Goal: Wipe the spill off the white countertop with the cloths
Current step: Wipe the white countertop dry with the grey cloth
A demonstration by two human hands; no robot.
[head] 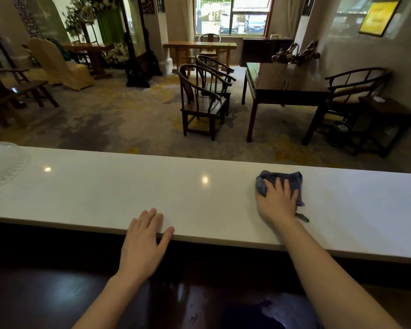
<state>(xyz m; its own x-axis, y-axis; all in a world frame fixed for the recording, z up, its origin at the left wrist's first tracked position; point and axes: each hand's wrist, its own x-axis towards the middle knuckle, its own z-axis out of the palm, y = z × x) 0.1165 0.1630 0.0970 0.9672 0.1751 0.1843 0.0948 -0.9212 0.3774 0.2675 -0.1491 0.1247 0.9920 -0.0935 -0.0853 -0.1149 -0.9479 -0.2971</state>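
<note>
- The step in hand looks like the wiping itself: the right hand [277, 200] lies flat, fingers spread, pressing a dark blue cloth [292, 180] onto the white countertop [199, 200].
- The cloth sits bunched on the right part of the counter, midway between the near and far edges; a corner and a thin tag stick out from under the wrist side.
- The left hand [144, 241] holds nothing. It is open, palm down, fingers resting on the near edge of the counter, well apart from the cloth, likely bracing.
- No spill shows clearly from here; the surface reads as plain white with two small light glints. Whether wet remains I cannot tell.
- Only one cloth is in view, though the task speaks of cloths.
- A pale ribbed dish [3, 162] stands at the far left end of the counter, clear of the hands.
- The next move, I judge, calls for steady downward pressure and a sweep along the counter, keeping the cloth flat under the palm so it does not roll up.
</note>
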